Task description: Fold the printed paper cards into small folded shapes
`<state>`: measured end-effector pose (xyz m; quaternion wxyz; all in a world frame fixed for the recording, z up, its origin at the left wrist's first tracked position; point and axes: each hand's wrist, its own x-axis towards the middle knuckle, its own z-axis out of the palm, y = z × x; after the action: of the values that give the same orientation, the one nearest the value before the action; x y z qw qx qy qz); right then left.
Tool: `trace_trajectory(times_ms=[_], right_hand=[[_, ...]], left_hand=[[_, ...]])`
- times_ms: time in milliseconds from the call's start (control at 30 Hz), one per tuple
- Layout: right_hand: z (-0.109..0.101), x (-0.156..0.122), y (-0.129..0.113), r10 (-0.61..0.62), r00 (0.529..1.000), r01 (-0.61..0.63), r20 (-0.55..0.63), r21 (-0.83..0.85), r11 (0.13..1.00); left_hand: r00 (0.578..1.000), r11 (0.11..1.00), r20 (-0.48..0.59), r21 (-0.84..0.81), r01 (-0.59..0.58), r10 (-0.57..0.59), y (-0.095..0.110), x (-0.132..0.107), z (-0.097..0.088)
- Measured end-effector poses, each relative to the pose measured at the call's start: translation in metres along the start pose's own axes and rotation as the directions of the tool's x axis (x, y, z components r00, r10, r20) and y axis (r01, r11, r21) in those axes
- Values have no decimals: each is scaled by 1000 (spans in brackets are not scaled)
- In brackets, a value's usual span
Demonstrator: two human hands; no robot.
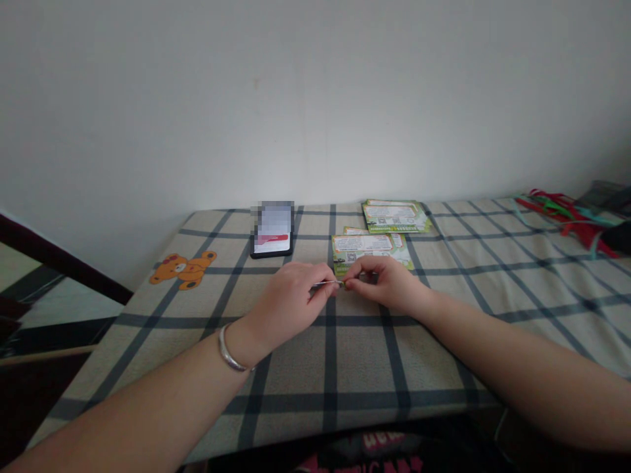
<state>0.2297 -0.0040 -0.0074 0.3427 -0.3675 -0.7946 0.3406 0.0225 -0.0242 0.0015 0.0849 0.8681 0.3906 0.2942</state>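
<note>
My left hand (290,297), with a silver bangle at the wrist, is closed in a pinch on a thin pale strip (325,283). The strip shows almost edge-on, so its kind cannot be made out. At its other end, my right hand (389,284) pinches with thumb and forefinger, where a small yellowish-green bit shows. Both hands almost meet just above the table, their fingertips close together. Right behind them lie green-and-white printed cards (367,246), partly covered by my right hand.
A second pile of the printed cards (394,215) lies farther back near the wall. A phone (273,230) with a lit screen lies left of the cards. The checked tablecloth (296,394) bears a bear picture (183,270). Red and green ribbons (566,217) are heaped at right.
</note>
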Motion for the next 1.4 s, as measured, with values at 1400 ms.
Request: trace_trajectory(times_ms=[1400], right_hand=[[10,-7,-13,-112,989,86,-97,-244,966]], left_hand=[[970,986,-174,40,-164,169,6,2,2]])
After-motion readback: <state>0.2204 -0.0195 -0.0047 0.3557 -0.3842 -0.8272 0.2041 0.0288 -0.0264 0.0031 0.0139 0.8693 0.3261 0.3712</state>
